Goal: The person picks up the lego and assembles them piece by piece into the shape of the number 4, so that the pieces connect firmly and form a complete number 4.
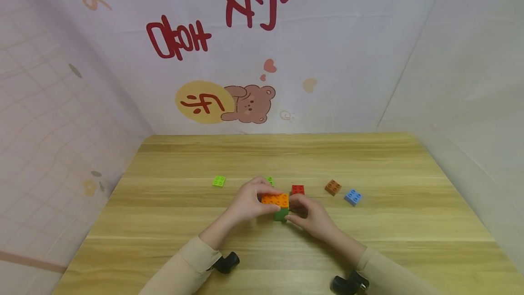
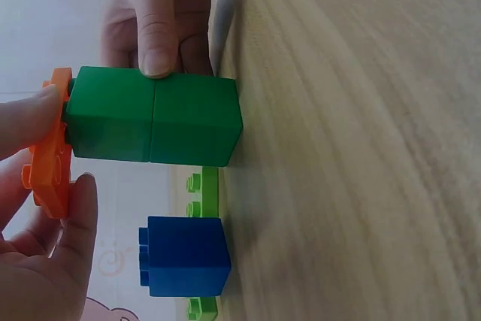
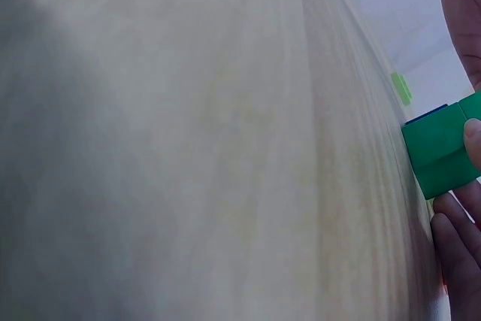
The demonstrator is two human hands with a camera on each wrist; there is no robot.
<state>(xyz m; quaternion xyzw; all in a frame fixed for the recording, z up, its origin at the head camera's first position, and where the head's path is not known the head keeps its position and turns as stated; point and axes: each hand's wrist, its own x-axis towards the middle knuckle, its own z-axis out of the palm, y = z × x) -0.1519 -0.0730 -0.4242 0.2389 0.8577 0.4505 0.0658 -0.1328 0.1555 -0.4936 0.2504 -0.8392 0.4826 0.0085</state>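
Observation:
In the head view my left hand [image 1: 247, 201] pinches an orange studded toy brick [image 1: 275, 200] between thumb and fingers. Under its right end stands a stack of two green bricks [image 2: 154, 116], one on the other. The left wrist view has the orange brick lying over the stack's top studs, jutting out past one side. My right hand [image 1: 313, 218] grips the green stack from the right, thumb against its near face. Beside the stack, a dark blue brick [image 2: 188, 257] rests on the table; in the head view it is hidden by my left hand.
On the wooden table [image 1: 172, 222], a light green brick [image 1: 219, 180] lies to the left, another light green brick [image 1: 269, 180] behind my left hand. A red brick [image 1: 298, 189], a brown brick [image 1: 333, 187] and a light blue brick [image 1: 353, 197] lie rightward. A printed cloth [image 1: 335, 49] hangs behind.

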